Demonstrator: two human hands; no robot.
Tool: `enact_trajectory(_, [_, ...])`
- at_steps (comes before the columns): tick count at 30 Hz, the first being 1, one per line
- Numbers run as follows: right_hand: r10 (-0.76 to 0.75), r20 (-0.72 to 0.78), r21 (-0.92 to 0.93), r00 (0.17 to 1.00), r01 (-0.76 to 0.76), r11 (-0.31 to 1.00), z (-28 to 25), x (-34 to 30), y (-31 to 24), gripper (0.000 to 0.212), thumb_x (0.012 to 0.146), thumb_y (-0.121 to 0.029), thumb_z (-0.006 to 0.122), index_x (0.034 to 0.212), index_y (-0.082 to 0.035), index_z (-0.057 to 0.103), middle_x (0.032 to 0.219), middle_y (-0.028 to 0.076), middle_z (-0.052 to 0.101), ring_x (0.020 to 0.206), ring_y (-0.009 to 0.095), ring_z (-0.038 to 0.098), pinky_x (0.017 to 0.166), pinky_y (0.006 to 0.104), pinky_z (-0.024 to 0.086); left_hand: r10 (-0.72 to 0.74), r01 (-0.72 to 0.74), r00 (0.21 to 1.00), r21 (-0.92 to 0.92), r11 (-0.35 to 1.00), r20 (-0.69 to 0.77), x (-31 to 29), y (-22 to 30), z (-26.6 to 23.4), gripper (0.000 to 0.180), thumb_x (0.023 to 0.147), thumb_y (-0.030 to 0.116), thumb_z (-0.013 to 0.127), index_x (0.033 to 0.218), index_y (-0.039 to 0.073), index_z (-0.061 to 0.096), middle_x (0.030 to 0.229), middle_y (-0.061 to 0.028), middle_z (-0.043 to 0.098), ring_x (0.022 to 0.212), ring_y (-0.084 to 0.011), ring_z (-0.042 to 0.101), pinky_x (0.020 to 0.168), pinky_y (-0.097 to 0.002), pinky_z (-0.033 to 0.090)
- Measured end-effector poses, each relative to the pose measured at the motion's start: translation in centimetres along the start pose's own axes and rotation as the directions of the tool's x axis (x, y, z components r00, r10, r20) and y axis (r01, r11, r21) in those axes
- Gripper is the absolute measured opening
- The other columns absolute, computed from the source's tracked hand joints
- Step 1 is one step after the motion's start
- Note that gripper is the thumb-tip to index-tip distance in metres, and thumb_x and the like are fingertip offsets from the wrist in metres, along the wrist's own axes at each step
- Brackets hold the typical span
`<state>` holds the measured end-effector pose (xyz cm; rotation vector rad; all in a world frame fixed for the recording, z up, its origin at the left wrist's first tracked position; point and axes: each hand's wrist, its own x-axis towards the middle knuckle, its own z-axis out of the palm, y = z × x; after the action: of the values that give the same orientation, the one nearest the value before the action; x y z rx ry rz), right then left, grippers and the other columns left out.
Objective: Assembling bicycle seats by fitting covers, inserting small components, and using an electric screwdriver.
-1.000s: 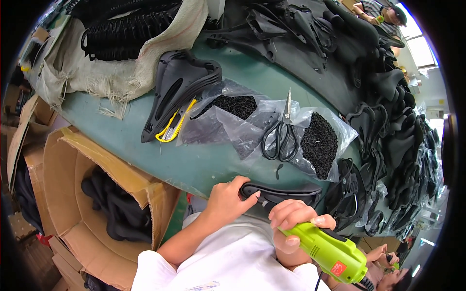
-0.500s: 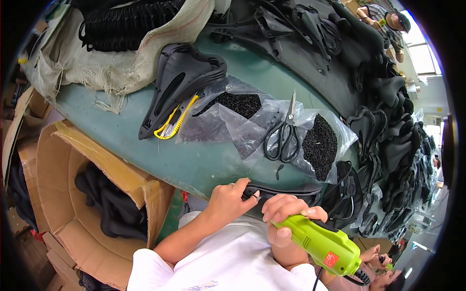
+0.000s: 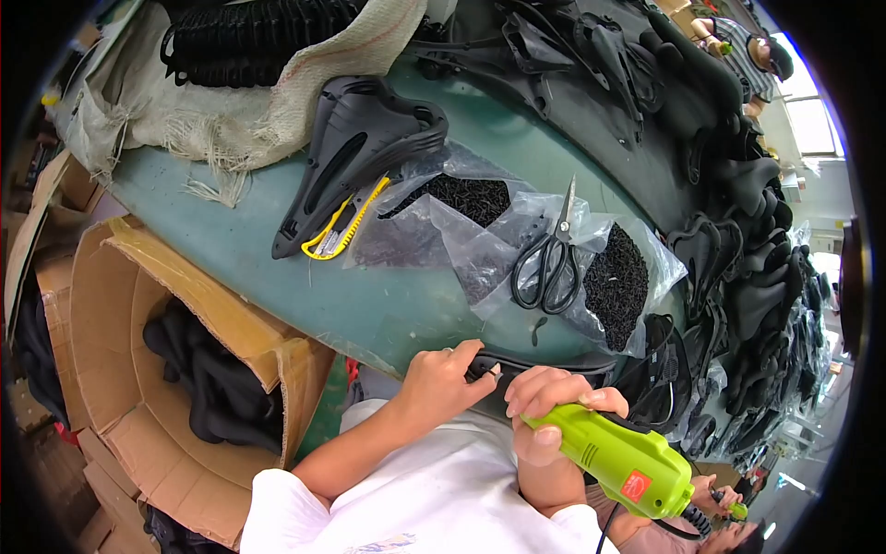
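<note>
A lime-green electric screwdriver (image 3: 614,459) is gripped in my right hand (image 3: 554,406), its cord trailing from the back end. Its tip points left, toward my other hand, and is hidden behind the fingers. At the table's near edge, my left hand (image 3: 441,386) is closed on the left end of a black bicycle saddle (image 3: 554,365). Thumb and forefinger pinch around a small dark part there, too small to make out. Beyond the hands, black-handled scissors (image 3: 551,268) lie on clear plastic bags of small black screws (image 3: 616,286).
A yellow utility knife (image 3: 347,222) lies by stacked black saddle shells (image 3: 369,138). Left of me stands an open cardboard box (image 3: 120,369) holding black saddle covers (image 3: 208,379). A woven sack (image 3: 305,102) is at the back left; more saddles (image 3: 738,249) pile up on the right. Two other people work at the right.
The whole view has shifted slightly, so the table's things sit a little further right. Both hands keep nearly the same pose and hold.
</note>
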<state>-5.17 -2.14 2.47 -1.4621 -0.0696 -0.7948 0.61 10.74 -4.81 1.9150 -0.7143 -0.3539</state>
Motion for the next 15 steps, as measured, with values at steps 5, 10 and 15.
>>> enact_trajectory(5, [0.003,-0.065,-0.002,0.998,-0.003,1.0,0.3,0.0,0.2,0.058,0.101,-0.035,0.078,0.136,-0.018,0.034,0.082,0.008,0.06,0.062,0.023,0.06,0.057,0.0382,0.057,0.028,-0.028,1.0,0.032,0.999,-0.005,-0.1,-0.1,0.0,0.04,0.086,0.024,0.085,0.108,-0.004,0.068,0.061,-0.0154,0.066,0.053,-0.0327,0.069,0.05,-0.0423,0.055])
enact_trajectory(10, [0.034,-0.15,0.035,0.988,-0.029,0.999,0.7,0.4,0.6,0.053,0.101,-0.031,0.079,0.13,-0.016,0.037,0.082,0.007,0.06,0.061,0.022,0.06,0.056,0.0379,0.056,0.012,-0.012,1.0,0.01,1.0,0.003,0.0,-0.1,-0.3,0.04,0.085,0.024,0.085,0.109,-0.004,0.068,0.063,-0.0159,0.068,0.056,-0.0329,0.07,0.052,-0.0421,0.056])
enact_trajectory(15, [-0.124,0.203,0.184,0.971,0.086,0.979,-0.8,1.5,1.5,0.061,0.084,0.0,0.086,0.129,-0.006,0.045,0.087,0.015,0.067,0.064,0.029,0.067,0.06,0.0449,0.06,0.018,-0.018,1.0,0.016,1.0,0.011,0.0,0.0,-0.4,0.041,0.085,0.024,0.086,0.11,-0.003,0.068,0.066,-0.0167,0.069,0.059,-0.0344,0.072,0.054,-0.0434,0.057])
